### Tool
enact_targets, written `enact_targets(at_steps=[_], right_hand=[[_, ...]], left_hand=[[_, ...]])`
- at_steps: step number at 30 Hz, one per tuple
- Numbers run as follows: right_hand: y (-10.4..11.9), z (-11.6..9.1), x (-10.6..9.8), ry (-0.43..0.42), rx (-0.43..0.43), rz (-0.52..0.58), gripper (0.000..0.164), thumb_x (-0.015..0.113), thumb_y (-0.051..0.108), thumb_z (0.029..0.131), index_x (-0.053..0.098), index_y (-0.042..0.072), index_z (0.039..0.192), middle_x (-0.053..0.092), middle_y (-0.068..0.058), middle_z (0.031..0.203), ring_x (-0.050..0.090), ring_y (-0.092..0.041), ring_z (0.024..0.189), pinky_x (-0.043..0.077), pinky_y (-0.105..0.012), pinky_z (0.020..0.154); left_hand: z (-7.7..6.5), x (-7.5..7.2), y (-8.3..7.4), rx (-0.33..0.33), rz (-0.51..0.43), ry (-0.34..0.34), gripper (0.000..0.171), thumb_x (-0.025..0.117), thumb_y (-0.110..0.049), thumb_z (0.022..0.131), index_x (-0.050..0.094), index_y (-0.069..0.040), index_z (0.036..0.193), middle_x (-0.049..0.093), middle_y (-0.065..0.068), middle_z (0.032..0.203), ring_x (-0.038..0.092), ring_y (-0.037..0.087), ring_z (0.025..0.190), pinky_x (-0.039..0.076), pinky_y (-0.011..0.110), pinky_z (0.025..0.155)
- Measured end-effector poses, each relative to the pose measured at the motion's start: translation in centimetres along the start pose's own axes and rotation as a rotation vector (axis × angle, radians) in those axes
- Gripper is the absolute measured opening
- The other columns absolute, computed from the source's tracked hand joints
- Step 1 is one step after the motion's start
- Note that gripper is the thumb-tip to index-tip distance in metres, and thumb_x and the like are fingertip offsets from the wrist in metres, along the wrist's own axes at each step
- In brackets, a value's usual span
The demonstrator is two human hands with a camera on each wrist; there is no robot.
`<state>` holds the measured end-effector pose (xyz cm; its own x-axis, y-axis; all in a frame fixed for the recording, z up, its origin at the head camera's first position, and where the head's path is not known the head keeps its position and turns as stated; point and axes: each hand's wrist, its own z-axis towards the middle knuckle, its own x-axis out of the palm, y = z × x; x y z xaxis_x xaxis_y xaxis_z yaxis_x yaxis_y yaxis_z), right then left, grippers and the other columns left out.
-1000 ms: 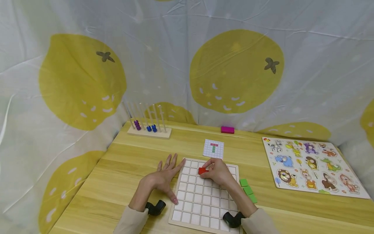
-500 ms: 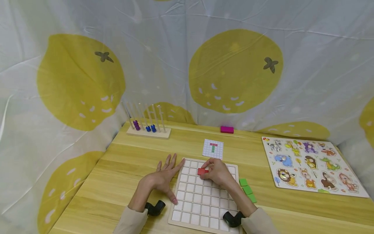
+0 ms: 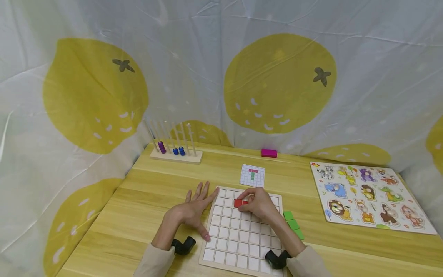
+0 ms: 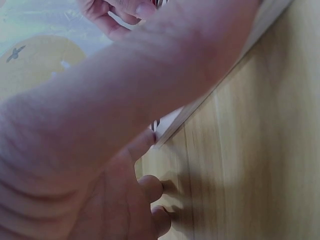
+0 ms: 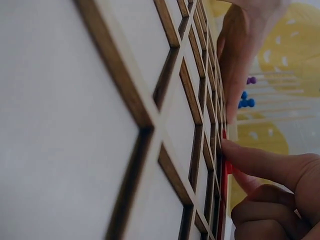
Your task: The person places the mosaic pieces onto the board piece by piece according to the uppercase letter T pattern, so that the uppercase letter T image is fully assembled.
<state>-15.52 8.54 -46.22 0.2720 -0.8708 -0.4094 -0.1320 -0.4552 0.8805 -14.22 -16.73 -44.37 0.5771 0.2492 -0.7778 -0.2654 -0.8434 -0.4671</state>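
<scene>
My right hand (image 3: pixel 257 202) is over the upper part of a wooden grid board (image 3: pixel 225 265), thumb and index finger pinching a red square tile (image 3: pixel 238 203) at a cell in the second row. Another red tile (image 3: pixel 245 202) shows just right of it, partly behind the fingers. From the right wrist, a bit of red tile (image 5: pixel 229 167) stands out beside the thumb, close to the board's surface. My left hand (image 3: pixel 194 211) has its fingers spread, with thumb and index fingertip against the board's left edge. Its other fingertips rest on the table in the left wrist view.
Several green tiles (image 3: pixel 293 224) lie right of the board. Behind it is a pattern card (image 3: pixel 244 181) with a red and green T. An animal puzzle (image 3: pixel 375 198) lies at the right, a peg stand (image 3: pixel 176 157) with beads at the back left, and a magenta block (image 3: pixel 269 153) by the curtain.
The tilted red tile in my right fingers has come down flat into its cell, and more of the neighbouring red tile shows. My left hand stays in place.
</scene>
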Motion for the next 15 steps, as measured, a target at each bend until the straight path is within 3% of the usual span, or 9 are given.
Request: enact_targets(at_steps=[8, 15], right_hand=[[0.18, 0.01, -0.04, -0.029, -0.005, -0.020, 0.019, 0.092, 0.003, 0.071, 0.083, 0.008, 0.087, 0.048, 0.002, 0.052, 0.038, -0.010, 0.050, 0.030, -0.021, 0.047], [0.11, -0.01, -0.06, -0.033, 0.001, -0.022, 0.022, 0.092, 0.003, 0.070, 0.084, 0.009, 0.090, 0.046, 0.003, 0.053, 0.037, -0.010, 0.052, 0.028, -0.020, 0.047]], left_hand=[[0.07, 0.02, -0.04, -0.005, 0.003, 0.008, 0.147, 0.099, -0.044, 0.060, 0.003, -0.021, 0.168, -0.019, 0.021, 0.172, -0.018, 0.041, 0.159, -0.009, 0.065, 0.128], [0.09, 0.00, -0.08, -0.007, 0.011, 0.005, 0.147, 0.099, -0.044, 0.060, 0.002, -0.021, 0.168, -0.019, 0.021, 0.172, -0.019, 0.041, 0.159, -0.009, 0.065, 0.128]])
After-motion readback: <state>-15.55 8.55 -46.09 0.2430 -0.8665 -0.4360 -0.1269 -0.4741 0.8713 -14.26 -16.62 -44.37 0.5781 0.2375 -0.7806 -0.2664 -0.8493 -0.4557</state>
